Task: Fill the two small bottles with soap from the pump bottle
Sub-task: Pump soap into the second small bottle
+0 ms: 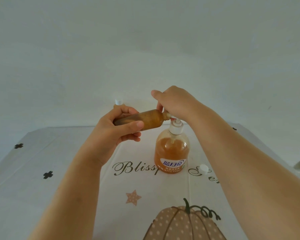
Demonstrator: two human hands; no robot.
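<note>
Filling one small bottle (142, 120)
The left hand (117, 131) grips it sideways, mouth at the spout (171, 116); the right hand (176, 103) curls over the pump bottle (171, 151) to press.

Two arms of one person are seen from the wearer's own viewpoint. The left forearm (73, 179) and the right forearm (241, 161) are bare along their whole visible length, broad and smooth. The left hand (114, 129) and the right hand (175, 103) are bare as well, with short, rounded, plain fingernails. A tiny dark speck marks the left forearm.
</note>
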